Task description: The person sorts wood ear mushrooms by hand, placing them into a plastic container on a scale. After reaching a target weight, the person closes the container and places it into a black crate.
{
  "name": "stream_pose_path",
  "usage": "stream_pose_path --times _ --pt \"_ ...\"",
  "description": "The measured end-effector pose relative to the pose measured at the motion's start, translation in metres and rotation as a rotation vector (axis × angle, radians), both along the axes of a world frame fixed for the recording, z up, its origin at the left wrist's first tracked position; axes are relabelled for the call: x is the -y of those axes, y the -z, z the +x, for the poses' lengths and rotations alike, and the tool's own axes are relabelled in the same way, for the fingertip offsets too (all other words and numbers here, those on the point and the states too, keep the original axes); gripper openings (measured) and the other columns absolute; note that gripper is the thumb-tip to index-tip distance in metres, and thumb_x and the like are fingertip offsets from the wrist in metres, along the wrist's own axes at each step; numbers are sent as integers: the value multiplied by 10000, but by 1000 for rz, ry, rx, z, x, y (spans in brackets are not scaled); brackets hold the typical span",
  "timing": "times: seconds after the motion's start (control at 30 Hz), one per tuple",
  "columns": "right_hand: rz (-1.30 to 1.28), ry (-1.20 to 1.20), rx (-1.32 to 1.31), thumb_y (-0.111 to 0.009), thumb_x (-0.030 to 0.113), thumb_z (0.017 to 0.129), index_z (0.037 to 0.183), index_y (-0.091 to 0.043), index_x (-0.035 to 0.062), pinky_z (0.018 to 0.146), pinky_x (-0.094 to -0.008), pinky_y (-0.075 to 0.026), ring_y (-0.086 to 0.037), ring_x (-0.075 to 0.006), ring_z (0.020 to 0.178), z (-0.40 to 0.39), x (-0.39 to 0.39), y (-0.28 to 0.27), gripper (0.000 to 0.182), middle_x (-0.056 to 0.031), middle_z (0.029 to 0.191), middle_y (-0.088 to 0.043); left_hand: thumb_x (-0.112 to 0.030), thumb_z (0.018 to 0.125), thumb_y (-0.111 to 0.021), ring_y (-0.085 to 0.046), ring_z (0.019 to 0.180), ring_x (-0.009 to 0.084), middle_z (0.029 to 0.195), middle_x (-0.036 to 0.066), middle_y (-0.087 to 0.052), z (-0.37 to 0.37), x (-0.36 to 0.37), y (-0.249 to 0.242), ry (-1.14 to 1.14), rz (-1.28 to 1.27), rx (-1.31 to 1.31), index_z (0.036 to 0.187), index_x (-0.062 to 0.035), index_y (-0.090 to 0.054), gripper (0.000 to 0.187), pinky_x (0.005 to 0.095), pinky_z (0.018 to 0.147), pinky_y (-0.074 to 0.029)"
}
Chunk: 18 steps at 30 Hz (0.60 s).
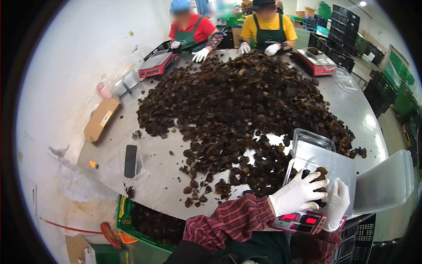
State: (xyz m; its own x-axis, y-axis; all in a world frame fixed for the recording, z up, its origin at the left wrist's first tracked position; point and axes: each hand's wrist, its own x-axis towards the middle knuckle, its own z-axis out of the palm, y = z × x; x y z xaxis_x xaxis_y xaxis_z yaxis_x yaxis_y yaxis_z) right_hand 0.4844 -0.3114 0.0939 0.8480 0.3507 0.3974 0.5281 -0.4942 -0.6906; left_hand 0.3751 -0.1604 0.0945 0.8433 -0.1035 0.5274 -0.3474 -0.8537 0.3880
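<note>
My left hand point(299, 194), in a white glove, lies over dark brown pieces point(322, 171) on the red scale near the right front of the table, its fingers spread and pointing right. Close beside it, at the right edge of those pieces, my right hand point(337, 203) is gloved too, with its fingers together; what they hold, if anything, is hidden. The scale's red display point(299, 219) glows below my hands. A clear plastic tray point(313, 140) sits just behind the scale.
A large heap of dark pieces point(237, 97) covers the metal table point(154, 193). Stacked clear containers point(382, 182) stand right. A phone point(130, 161) and cardboard box point(102, 119) lie left. Two gloved co-workers stand opposite near two scales. A green crate point(145, 240) is below.
</note>
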Motion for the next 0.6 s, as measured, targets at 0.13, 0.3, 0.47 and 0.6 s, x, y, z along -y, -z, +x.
stream_pose_path --times 0.13,0.3,0.47,0.6 --pt "110 77 58 -586 119 953 1056 -651 -26 770 -280 -491 -623 -158 821 13 8 12 189 -106 945 -680 -75 796 -616 -522 1187 302 1299 124 -545 -25 -22 -2 -37 -156 82 1112 -54 -636 317 365 943 -483" --pt "140 125 -175 -579 151 961 1046 -647 -25 719 -280 -480 -588 -150 773 6 -2 0 206 -99 905 -667 -7 760 -566 -557 1118 303 1249 131 -553 10 -7 3 113 -206 131 947 -37 -621 197 353 883 -509" --pt "100 99 47 -575 174 967 1054 -641 -13 617 -248 -451 -512 -92 684 21 12 19 217 -50 841 -622 -139 799 -582 -517 1188 167 1174 33 -578 14 7 3 7 237 -9 899 -172 -645 122 330 826 -456" --pt "119 202 -187 -567 180 973 1048 -638 -9 652 -238 -448 -514 -82 741 13 11 1 216 -29 880 -615 -191 796 -604 -483 1216 209 1196 36 -572 9 6 2 54 163 -33 936 -171 -660 152 405 957 -382"
